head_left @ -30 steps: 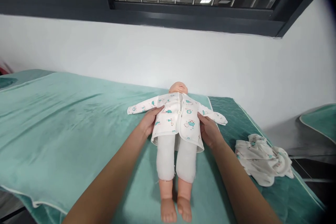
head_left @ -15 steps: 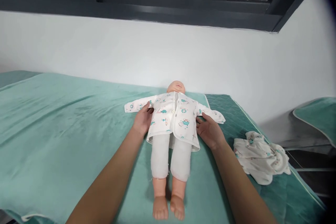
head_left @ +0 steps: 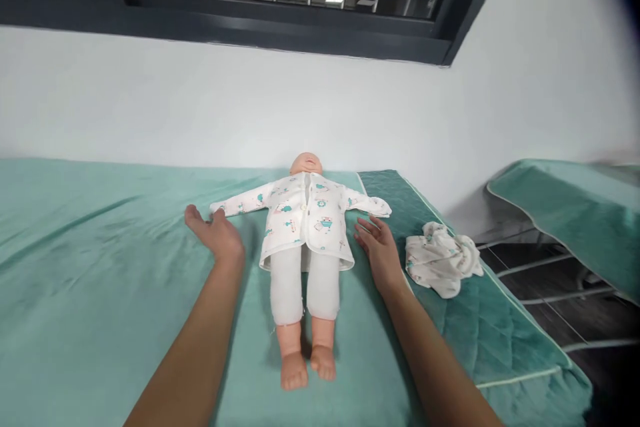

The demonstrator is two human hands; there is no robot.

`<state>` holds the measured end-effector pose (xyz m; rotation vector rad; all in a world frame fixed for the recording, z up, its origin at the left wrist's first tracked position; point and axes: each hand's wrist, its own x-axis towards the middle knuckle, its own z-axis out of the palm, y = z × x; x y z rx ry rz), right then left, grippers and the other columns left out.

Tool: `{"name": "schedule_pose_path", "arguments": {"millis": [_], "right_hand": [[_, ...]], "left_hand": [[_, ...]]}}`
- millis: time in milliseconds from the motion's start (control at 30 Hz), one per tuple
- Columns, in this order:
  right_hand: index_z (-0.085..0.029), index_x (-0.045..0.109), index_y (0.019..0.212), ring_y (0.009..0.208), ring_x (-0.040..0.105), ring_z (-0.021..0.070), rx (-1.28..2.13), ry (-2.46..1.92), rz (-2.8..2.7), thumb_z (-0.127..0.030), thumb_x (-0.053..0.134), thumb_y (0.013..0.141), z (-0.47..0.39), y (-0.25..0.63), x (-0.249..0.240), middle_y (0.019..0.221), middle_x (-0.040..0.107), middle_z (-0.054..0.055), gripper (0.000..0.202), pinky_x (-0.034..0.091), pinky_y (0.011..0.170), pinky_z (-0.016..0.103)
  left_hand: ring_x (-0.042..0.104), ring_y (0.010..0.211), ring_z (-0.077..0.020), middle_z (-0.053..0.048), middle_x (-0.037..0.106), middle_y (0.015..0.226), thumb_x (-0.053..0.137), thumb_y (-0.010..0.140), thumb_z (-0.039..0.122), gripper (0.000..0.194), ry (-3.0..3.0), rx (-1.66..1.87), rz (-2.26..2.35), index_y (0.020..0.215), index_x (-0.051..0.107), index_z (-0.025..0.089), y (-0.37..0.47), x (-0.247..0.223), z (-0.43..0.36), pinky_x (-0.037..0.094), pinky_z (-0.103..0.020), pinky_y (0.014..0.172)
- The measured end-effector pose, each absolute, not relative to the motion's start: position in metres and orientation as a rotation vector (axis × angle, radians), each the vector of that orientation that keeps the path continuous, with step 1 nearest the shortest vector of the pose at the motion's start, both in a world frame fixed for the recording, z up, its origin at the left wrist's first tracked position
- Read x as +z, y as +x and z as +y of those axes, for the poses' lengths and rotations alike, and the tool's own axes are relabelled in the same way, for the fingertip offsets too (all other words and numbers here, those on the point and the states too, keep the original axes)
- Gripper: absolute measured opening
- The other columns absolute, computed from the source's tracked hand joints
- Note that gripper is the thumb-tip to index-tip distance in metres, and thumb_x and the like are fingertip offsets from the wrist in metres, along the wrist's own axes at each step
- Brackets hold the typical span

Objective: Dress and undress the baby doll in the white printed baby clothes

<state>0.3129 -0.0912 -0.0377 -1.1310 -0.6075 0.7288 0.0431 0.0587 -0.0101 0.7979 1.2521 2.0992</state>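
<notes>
Doll (head_left: 303, 250) of pink plastic in a white printed cotton jacket (head_left: 304, 217) lies face-up on my teal plush blanket (head_left: 100, 267). My left hand (head_left: 216, 233) rests spread near one sleeve cuff; contact is hard to judge. My right hand (head_left: 379, 250), fingers spread, lies beside the hem. A crumpled white printed garment (head_left: 443, 257) sits nearby, its shape unreadable.

Doll (head_left: 304, 240) in printed shirt, supine, arms spread.

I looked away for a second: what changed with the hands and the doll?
Both hands let go of the doll's shirt and moved outward: left hand by the sleeve end, right hand flat on the blanket. The doll and crumpled garment stayed put.
</notes>
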Motion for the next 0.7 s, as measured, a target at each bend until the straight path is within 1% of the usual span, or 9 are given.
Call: {"name": "schedule_pose_path", "arguments": {"millis": [67, 167, 267, 333, 433, 500, 600, 700], "right_hand": [[-0.025, 0.055, 0.12, 0.116, 0.062, 0.0228, 0.55, -1.286, -0.817, -0.03, 0.068, 0.081, -0.119, 0.302, -0.042, 0.125, 0.065, 0.008, 0.042, 0.048, 0.103, 0.047], [-0.023, 0.056, 0.125, 0.117, 0.06, 0.0247, 0.361, -1.488, -1.076, -0.031, 0.058, 0.089, -0.159, 0.285, -0.044, 0.129, 0.063, 0.01, 0.036, 0.049, 0.1, 0.047], [-0.024, 0.056, 0.129, 0.117, 0.059, 0.0261, 0.167, -1.531, -1.251, -0.029, 0.055, 0.091, -0.181, 0.272, -0.04, 0.129, 0.062, 0.011, 0.038, 0.049, 0.1, 0.048], [-0.026, 0.056, 0.13, 0.122, 0.055, 0.0263, 0.064, -1.467, -1.35, -0.025, 0.055, 0.091, -0.183, 0.265, -0.034, 0.131, 0.061, 0.009, 0.04, 0.046, 0.104, 0.049], [-0.031, 0.058, 0.13, 0.125, 0.053, 0.0261, 0.007, -1.384, -1.434, -0.02, 0.055, 0.09, -0.17, 0.258, -0.024, 0.133, 0.06, 0.007, 0.042, 0.041, 0.108, 0.049], [-0.032, 0.06, 0.128, 0.124, 0.052, 0.0266, -0.009, -1.387, -1.461, -0.017, 0.052, 0.09, -0.156, 0.254, -0.019, 0.131, 0.06, 0.007, 0.042, 0.04, 0.108, 0.049], [-0.028, 0.064, 0.119, 0.118, 0.054, 0.0262, -0.012, -1.381, -1.493, -0.014, 0.048, 0.089, -0.136, 0.252, -0.015, 0.122, 0.062, 0.009, 0.037, 0.042, 0.104, 0.047], [-0.026, 0.068, 0.105, 0.105, 0.058, 0.0233, 0.063, -1.329, -1.399, -0.02, 0.051, 0.09, -0.125, 0.253, -0.015, 0.108, 0.063, 0.007, 0.023, 0.047, 0.094, 0.04]], "left_hand": [[0.03, 0.146, -0.0184, -0.013, 0.033, 0.155, 0.055, 0.08, 0.011, 0.06, 1.015, 2.1, 1.325, 0.137, 0.036, 0.02, 0.047, -0.01, 0.05, 0.022, -0.038, 0.122], [0.041, 0.138, -0.0211, -0.012, 0.044, 0.147, 0.055, 0.084, 0.017, 0.053, 1.315, 2.025, 1.267, 0.135, 0.044, 0.021, 0.056, -0.008, 0.027, 0.031, -0.04, 0.118], [0.051, 0.127, -0.022, -0.008, 0.056, 0.134, 0.056, 0.087, 0.022, 0.038, 1.617, 1.811, 1.136, 0.125, 0.055, 0.023, 0.062, -0.004, -0.006, 0.04, -0.041, 0.11], [0.055, 0.122, -0.0227, -0.007, 0.061, 0.127, 0.058, 0.087, 0.025, 0.032, 1.743, 1.64, 1.028, 0.119, 0.061, 0.024, 0.061, -0.003, -0.028, 0.041, -0.042, 0.109], [0.053, 0.122, -0.025, -0.007, 0.062, 0.126, 0.068, 0.081, 0.025, 0.034, 1.866, 1.461, 0.916, 0.115, 0.066, 0.026, 0.056, -0.002, -0.051, 0.037, -0.042, 0.111], [0.051, 0.122, -0.0265, -0.007, 0.061, 0.124, 0.072, 0.077, 0.023, 0.035, 1.944, 1.405, 0.911, 0.112, 0.069, 0.028, 0.053, -0.003, -0.057, 0.036, -0.043, 0.111], [0.053, 0.116, -0.0265, -0.007, 0.06, 0.115, 0.073, 0.075, 0.022, 0.032, 1.959, 1.392, 0.942, 0.106, 0.071, 0.028, 0.051, -0.005, -0.058, 0.041, -0.041, 0.104], [0.056, 0.103, -0.0237, -0.006, 0.06, 0.104, 0.073, 0.076, 0.022, 0.021, 1.89, 1.4, 0.965, 0.097, 0.073, 0.027, 0.053, -0.005, -0.056, 0.045, -0.035, 0.092]]}}
